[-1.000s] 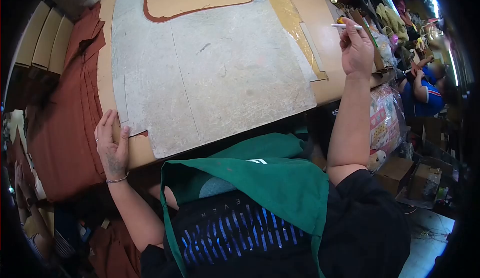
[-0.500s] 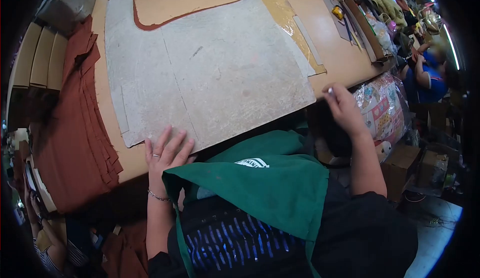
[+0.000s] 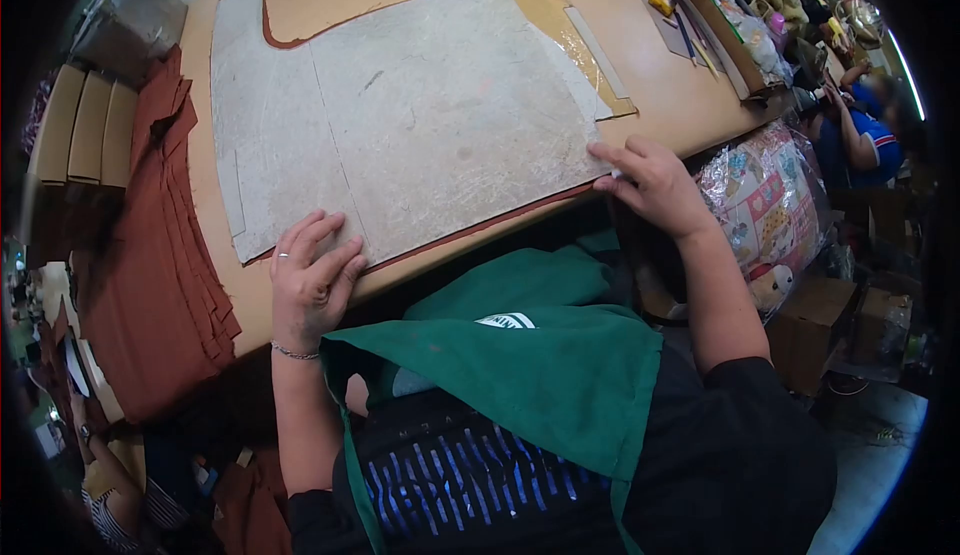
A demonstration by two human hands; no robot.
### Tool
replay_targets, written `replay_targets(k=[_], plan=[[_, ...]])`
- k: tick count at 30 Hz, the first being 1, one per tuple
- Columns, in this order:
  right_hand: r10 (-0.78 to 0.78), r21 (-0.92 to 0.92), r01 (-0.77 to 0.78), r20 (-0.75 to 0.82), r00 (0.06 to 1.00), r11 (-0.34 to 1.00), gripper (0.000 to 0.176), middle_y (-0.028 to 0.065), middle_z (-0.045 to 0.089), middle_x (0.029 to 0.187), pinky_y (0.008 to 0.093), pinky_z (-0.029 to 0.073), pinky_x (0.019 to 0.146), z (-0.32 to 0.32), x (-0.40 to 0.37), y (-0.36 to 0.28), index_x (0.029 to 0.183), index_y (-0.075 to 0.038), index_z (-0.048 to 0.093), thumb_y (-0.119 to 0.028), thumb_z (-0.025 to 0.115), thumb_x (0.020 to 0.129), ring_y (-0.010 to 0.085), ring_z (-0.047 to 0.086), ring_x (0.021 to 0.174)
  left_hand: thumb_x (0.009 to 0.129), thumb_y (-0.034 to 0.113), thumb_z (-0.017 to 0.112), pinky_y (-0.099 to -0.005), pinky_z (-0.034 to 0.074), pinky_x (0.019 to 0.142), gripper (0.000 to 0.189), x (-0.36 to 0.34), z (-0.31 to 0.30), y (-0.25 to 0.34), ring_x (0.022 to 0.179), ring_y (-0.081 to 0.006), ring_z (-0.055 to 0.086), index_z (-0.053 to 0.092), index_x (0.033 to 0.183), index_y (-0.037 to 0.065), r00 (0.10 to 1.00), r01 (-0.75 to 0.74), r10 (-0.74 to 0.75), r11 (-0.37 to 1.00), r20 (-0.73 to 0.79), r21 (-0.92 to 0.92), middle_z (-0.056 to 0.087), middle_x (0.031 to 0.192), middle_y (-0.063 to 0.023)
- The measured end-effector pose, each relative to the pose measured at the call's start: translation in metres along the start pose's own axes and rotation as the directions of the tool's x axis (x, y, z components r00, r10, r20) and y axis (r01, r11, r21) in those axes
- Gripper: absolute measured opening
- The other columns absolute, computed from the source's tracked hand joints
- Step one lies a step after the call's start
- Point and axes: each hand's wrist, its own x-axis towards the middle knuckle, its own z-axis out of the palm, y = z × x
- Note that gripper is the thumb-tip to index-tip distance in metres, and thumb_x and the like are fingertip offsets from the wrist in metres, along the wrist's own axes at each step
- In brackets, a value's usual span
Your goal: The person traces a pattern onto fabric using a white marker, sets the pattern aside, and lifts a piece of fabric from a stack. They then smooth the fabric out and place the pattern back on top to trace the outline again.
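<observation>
Grey scuffed flat sheet (image 3: 430,115) just shifted back — rust-red cloth (image 3: 545,205) now exposed along near edge. Left hand (image 3: 305,280) and right hand (image 3: 655,183) apart on it — right pinching white pen (image 3: 616,173).

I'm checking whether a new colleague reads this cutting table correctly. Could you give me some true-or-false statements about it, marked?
1. The left hand touches the gray template near its front edge. True.
2. The reddish-brown fabric stack lies to the right of the gray template. False: it lies to the left.
3. A reddish-brown fabric edge shows along the template's front. True.
4. The right hand is lifted far away from the template. False: it is at the near right corner.
5. The person's apron is green. True.
</observation>
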Motion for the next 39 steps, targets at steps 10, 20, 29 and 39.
replay_targets(k=[10,20,29,39], plan=[[0.105,0.707,-0.056,-0.025,0.994,0.705,0.021,-0.0024,0.046,0.07,0.0199,0.035,0.058,0.036,0.075,-0.066,0.094,-0.004,0.056,-0.019,0.044,0.088,0.0052,0.038,0.062,0.072,0.02,0.063,-0.0373,0.028,0.096,0.046,-0.013,-0.054,-0.093,0.114,-0.032,0.037,0.05,0.113,0.005,0.95,0.311,-0.296,0.929,-0.102,0.199,0.042,0.121,-0.0181],[-0.211,0.744,-0.052,0.255,0.943,0.666,0.021,0.0086,0.06,0.074,0.0256,0.043,0.064,0.135,0.152,-0.197,0.088,-0.001,0.06,-0.02,0.055,0.083,0.0144,0.054,0.067,0.072,0.037,0.061,-0.0417,0.022,0.098,0.048,-0.029,-0.042,-0.124,0.121,-0.0312,0.03,0.053,0.113,0.015,0.901,0.424,-0.412,0.903,-0.139,0.072,0.043,0.124,-0.0111],[-0.263,0.779,0.006,0.204,0.943,0.626,0.025,0.011,0.058,0.064,0.0287,0.043,0.056,0.176,0.175,-0.232,0.085,-0.001,0.061,-0.025,0.056,0.082,0.0172,0.053,0.055,0.074,0.025,0.061,-0.038,0.026,0.099,0.038,-0.031,-0.044,-0.128,0.119,-0.031,0.033,0.056,0.109,0.01,0.9,0.409,-0.407,0.912,-0.159,-0.023,0.046,0.121,-0.0132],[-0.239,0.56,0.128,0.13,0.962,0.819,0.029,0.0153,0.056,0.065,0.0338,0.044,0.058,0.155,0.172,-0.213,0.075,0.0,0.059,-0.029,0.055,0.08,0.0267,0.055,0.06,0.073,0.025,0.062,-0.0376,0.025,0.099,0.036,-0.032,-0.043,-0.127,0.12,-0.0283,0.033,0.058,0.106,0.011,0.892,0.42,-0.421,0.907,-0.167,-0.043,0.046,0.121,-0.0106]])
